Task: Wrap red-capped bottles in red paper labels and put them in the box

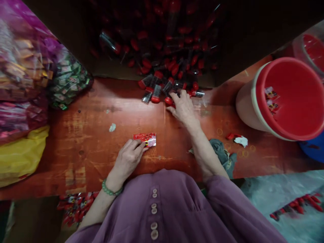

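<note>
My left hand (128, 158) is closed on the lower left part of a small, flat red printed packet (151, 140) with a pinkish-white end, low over the table. A green bead bracelet circles that wrist. My right hand (183, 107) reaches forward to the front of a loose pile of small clear tubes with red caps (156, 95). Its thumb and forefinger are apart, on either side of a red cap (168, 101); whether they grip it I cannot tell. The other fingers partly cover nearby tubes.
Behind the tubes, a dark open box (152, 73) holds many more. At right stands a red-topped bucket (298, 101) with a few small packets inside; a grey cloth (220, 152) lies by my right forearm. Plastic bags of packets (68, 79) line the left side.
</note>
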`<act>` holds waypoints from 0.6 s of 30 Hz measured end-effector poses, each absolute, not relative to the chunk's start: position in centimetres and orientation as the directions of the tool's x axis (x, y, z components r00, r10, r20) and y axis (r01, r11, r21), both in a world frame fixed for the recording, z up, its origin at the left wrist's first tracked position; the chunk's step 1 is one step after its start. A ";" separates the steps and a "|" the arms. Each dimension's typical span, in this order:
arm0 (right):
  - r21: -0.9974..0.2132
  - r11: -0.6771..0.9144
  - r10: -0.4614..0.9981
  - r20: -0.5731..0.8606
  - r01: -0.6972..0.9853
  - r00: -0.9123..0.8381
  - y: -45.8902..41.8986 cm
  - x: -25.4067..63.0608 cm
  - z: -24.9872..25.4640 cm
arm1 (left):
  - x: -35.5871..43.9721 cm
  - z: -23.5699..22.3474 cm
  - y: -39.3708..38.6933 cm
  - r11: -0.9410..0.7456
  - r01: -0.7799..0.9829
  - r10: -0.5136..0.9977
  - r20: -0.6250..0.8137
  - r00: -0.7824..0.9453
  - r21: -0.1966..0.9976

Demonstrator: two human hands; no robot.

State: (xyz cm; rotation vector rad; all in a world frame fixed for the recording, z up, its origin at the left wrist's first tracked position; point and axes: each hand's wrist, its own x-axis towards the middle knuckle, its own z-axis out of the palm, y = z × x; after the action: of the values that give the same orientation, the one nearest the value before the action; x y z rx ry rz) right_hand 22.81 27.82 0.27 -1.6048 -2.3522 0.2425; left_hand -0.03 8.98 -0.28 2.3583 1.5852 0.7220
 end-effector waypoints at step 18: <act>-0.847 0.305 0.854 0.042 0.434 -0.519 20.9 22.6 2.2 | 0.1 0.0 9.6 -0.054 0.528 0.975 0.159 -0.156 0.848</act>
State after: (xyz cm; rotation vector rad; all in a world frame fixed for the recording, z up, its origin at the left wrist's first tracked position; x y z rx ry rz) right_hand 22.57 20.85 2.17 -1.1412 -2.0845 1.1235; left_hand 0.12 9.60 0.00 1.5995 1.7116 1.1316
